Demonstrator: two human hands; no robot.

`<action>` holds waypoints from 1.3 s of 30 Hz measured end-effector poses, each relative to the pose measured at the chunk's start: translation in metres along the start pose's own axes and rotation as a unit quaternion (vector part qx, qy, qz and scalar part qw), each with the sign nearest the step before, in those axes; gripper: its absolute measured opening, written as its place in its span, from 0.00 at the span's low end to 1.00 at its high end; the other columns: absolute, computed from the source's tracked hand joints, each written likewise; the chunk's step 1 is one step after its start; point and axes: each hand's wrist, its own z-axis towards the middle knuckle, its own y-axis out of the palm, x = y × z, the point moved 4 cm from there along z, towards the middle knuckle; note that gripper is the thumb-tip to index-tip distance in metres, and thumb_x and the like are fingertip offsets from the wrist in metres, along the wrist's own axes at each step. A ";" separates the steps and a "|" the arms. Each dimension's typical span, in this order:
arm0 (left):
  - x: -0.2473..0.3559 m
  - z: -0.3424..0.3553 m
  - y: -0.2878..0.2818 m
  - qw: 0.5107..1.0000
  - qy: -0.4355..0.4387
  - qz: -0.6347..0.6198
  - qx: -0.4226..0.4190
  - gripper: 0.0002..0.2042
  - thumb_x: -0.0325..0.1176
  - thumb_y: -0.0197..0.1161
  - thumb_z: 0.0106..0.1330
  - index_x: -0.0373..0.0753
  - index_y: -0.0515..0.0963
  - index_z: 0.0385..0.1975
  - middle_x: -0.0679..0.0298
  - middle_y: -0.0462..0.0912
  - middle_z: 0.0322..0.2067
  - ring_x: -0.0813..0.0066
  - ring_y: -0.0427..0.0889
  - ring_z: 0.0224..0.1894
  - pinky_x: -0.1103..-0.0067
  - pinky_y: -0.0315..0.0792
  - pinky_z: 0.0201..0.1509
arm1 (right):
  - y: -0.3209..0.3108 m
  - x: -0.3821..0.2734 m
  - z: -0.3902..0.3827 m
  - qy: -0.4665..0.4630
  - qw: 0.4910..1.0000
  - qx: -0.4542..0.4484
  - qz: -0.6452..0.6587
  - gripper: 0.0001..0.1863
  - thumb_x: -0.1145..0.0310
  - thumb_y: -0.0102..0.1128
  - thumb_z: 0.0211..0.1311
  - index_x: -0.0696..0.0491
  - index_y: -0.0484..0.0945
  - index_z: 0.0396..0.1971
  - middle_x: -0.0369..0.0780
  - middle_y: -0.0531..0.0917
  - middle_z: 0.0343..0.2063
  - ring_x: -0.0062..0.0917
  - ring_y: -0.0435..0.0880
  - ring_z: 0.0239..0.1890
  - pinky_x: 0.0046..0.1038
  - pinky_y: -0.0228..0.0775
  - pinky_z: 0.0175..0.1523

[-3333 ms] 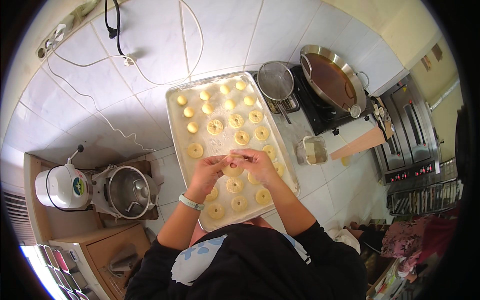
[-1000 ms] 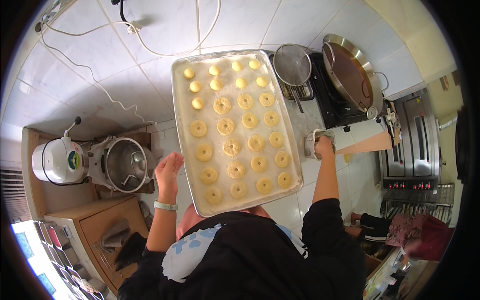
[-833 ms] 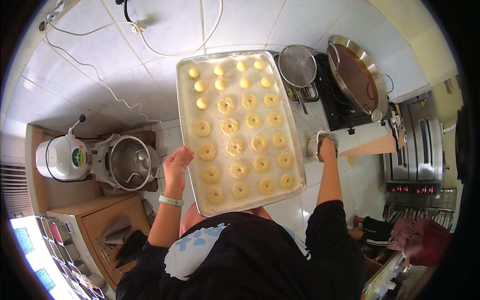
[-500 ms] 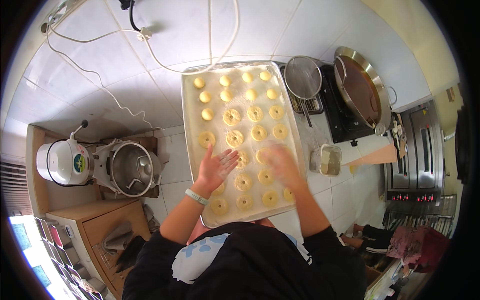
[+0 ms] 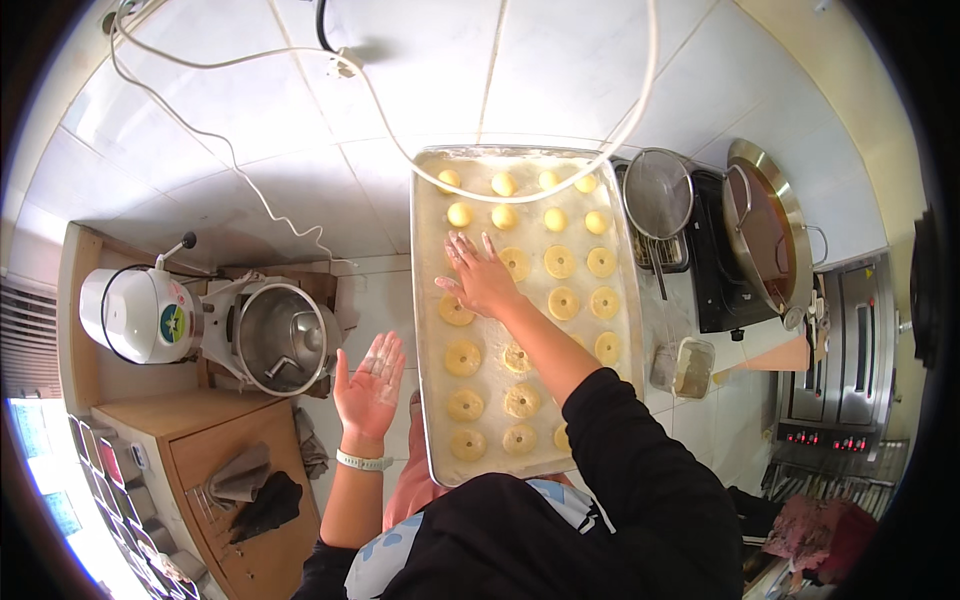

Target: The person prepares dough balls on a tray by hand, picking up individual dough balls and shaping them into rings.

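A large metal tray (image 5: 432,240) holds rows of pale yellow dough. Its far two rows are round dough balls (image 5: 459,215); nearer to me lie flattened dough rings (image 5: 463,357) with small centre holes. My right hand (image 5: 480,280) reaches across to the tray's left side, palm down with fingers spread, at the left end of the third row. Whatever dough lies under that palm is hidden. Just left of the tray, my left hand (image 5: 370,395) is held open in the air, palm up and dusted white, holding nothing.
Right of the tray are a mesh strainer (image 5: 658,190), a black stove (image 5: 708,270), a wide pan of brown liquid (image 5: 770,235) and a small container (image 5: 692,368). A mixer (image 5: 150,315) with a steel bowl (image 5: 285,335) stands left. A white cable (image 5: 390,135) loops over the tray's far edge.
My right hand has swung left and away from me, onto the third row's left end. My left hand has moved off the tray to the left. The view has shifted.
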 end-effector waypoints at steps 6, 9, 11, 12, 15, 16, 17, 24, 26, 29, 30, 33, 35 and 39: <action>0.019 -0.015 -0.032 0.998 0.028 -0.045 0.039 0.28 0.46 0.48 0.68 0.27 0.60 0.57 0.50 0.64 0.58 0.59 0.61 0.63 0.67 0.57 0.66 | 0.004 -0.002 -0.003 0.002 0.999 -0.022 -0.029 0.37 0.43 0.28 0.66 0.55 0.49 0.65 0.39 0.49 0.67 0.27 0.47 0.69 0.43 0.33 0.71; 0.021 -0.014 -0.036 0.998 0.033 -0.043 0.044 0.26 0.44 0.48 0.68 0.27 0.61 0.57 0.51 0.65 0.58 0.60 0.62 0.63 0.67 0.58 0.66 | 0.005 0.003 -0.003 0.020 1.000 -0.008 -0.006 0.33 0.49 0.32 0.66 0.55 0.50 0.64 0.40 0.52 0.66 0.28 0.49 0.68 0.43 0.34 0.70; 0.022 -0.012 -0.034 0.997 0.032 -0.043 0.047 0.26 0.43 0.48 0.68 0.27 0.61 0.56 0.51 0.66 0.58 0.60 0.62 0.63 0.68 0.58 0.66 | 0.007 0.013 -0.002 0.031 0.999 -0.008 0.024 0.30 0.54 0.38 0.66 0.55 0.53 0.64 0.40 0.57 0.64 0.29 0.53 0.67 0.43 0.36 0.70; 0.021 -0.011 -0.032 0.998 0.033 -0.034 0.048 0.25 0.42 0.49 0.68 0.28 0.61 0.57 0.51 0.66 0.58 0.60 0.62 0.63 0.68 0.58 0.66 | 0.004 0.023 0.000 0.053 0.996 0.016 0.063 0.26 0.60 0.44 0.62 0.53 0.60 0.60 0.40 0.63 0.60 0.29 0.58 0.64 0.42 0.40 0.68; 0.024 -0.012 -0.031 0.997 0.041 -0.017 0.057 0.25 0.41 0.49 0.68 0.28 0.61 0.57 0.51 0.66 0.57 0.60 0.62 0.63 0.68 0.58 0.66 | -0.013 0.032 0.000 0.073 0.990 0.059 0.102 0.20 0.69 0.54 0.55 0.49 0.71 0.50 0.38 0.71 0.49 0.29 0.66 0.56 0.40 0.48 0.64; 0.025 -0.013 -0.031 0.997 0.045 -0.006 0.062 0.24 0.41 0.49 0.68 0.28 0.61 0.57 0.51 0.66 0.57 0.60 0.62 0.63 0.68 0.58 0.66 | -0.021 0.032 0.000 0.075 0.989 0.080 0.102 0.17 0.72 0.56 0.51 0.46 0.76 0.44 0.36 0.73 0.44 0.28 0.69 0.52 0.39 0.52 0.61; 0.025 -0.014 -0.032 0.997 0.045 -0.007 0.062 0.24 0.41 0.49 0.68 0.28 0.61 0.57 0.51 0.66 0.57 0.60 0.62 0.63 0.68 0.58 0.66 | -0.023 0.031 -0.001 0.074 0.989 0.080 0.101 0.17 0.72 0.56 0.51 0.46 0.76 0.44 0.36 0.73 0.44 0.28 0.69 0.52 0.39 0.52 0.61; 0.024 -0.018 -0.045 0.996 0.038 -0.032 0.072 0.22 0.39 0.49 0.67 0.28 0.63 0.55 0.52 0.69 0.56 0.59 0.64 0.61 0.68 0.60 0.66 | -0.025 0.027 0.002 0.059 0.997 0.034 0.030 0.13 0.68 0.55 0.55 0.42 0.78 0.42 0.35 0.71 0.47 0.29 0.66 0.53 0.41 0.52 0.58; 0.024 -0.020 -0.046 0.996 0.036 -0.028 0.073 0.22 0.39 0.49 0.67 0.28 0.64 0.54 0.52 0.69 0.55 0.59 0.65 0.61 0.68 0.60 0.65 | -0.022 0.022 0.002 0.065 0.998 -0.004 0.023 0.13 0.67 0.54 0.55 0.43 0.78 0.42 0.36 0.70 0.49 0.30 0.65 0.55 0.43 0.52 0.58; 0.025 -0.021 -0.047 0.996 0.040 -0.029 0.073 0.21 0.39 0.49 0.67 0.28 0.65 0.53 0.52 0.70 0.54 0.59 0.65 0.60 0.68 0.60 0.65 | -0.024 0.011 -0.004 0.046 0.997 0.038 -0.043 0.15 0.65 0.53 0.57 0.42 0.76 0.46 0.37 0.65 0.56 0.33 0.63 0.57 0.49 0.52 0.58; 0.024 -0.021 -0.046 0.996 0.036 -0.028 0.071 0.21 0.39 0.48 0.67 0.28 0.65 0.53 0.52 0.71 0.54 0.59 0.66 0.60 0.68 0.60 0.65 | -0.021 0.009 -0.007 0.053 0.998 0.032 -0.021 0.16 0.65 0.52 0.58 0.44 0.75 0.48 0.38 0.63 0.58 0.33 0.62 0.59 0.50 0.51 0.58; 0.015 -0.018 -0.041 0.997 0.018 0.003 0.077 0.21 0.39 0.48 0.67 0.28 0.65 0.53 0.52 0.71 0.54 0.58 0.66 0.60 0.68 0.60 0.65 | -0.005 0.013 -0.007 0.053 0.997 0.029 -0.048 0.17 0.63 0.52 0.59 0.48 0.73 0.48 0.40 0.62 0.58 0.33 0.60 0.59 0.50 0.51 0.58; 0.003 -0.016 -0.033 0.996 0.007 0.032 0.084 0.22 0.39 0.48 0.67 0.28 0.65 0.54 0.51 0.70 0.54 0.58 0.67 0.59 0.68 0.60 0.64 | -0.004 0.009 -0.006 0.044 0.994 0.031 -0.096 0.16 0.60 0.52 0.60 0.50 0.74 0.46 0.41 0.63 0.57 0.33 0.60 0.59 0.48 0.50 0.57; -0.023 -0.009 -0.021 0.985 -0.057 0.153 0.059 0.22 0.39 0.49 0.67 0.27 0.64 0.54 0.51 0.70 0.54 0.58 0.67 0.59 0.69 0.60 0.64 | -0.009 -0.006 -0.015 0.129 0.988 0.011 0.081 0.19 0.58 0.52 0.59 0.56 0.72 0.43 0.44 0.65 0.54 0.36 0.61 0.57 0.46 0.53 0.57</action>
